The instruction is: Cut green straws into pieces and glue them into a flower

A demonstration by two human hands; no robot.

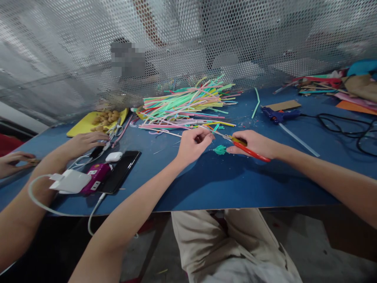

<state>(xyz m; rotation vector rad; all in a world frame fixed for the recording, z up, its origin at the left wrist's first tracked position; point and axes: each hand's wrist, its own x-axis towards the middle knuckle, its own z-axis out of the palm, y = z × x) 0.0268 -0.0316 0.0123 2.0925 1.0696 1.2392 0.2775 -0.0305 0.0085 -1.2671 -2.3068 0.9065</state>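
My left hand [194,144] is closed in a pinch on a short teal pipe cleaner [216,128], whose end sticks up past the fingertips. In my right hand [255,142] are red-handled scissors [252,152], their slim metal blades pointing left to the pinched piece. The fingers partly hide the handles. Just under the blades, on the blue table, lies a small heap of cut teal pieces [220,149]. A large pile of multicoloured pipe cleaners [188,102] spreads out behind my hands.
A blue glue gun [279,114] with a clear glue stick and black cord lies right. At left are a black phone [122,173], a white earbud case [114,157], a purple power strip [96,179] and a co-worker's hand [85,143]. A perforated metal screen [176,39] stands behind.
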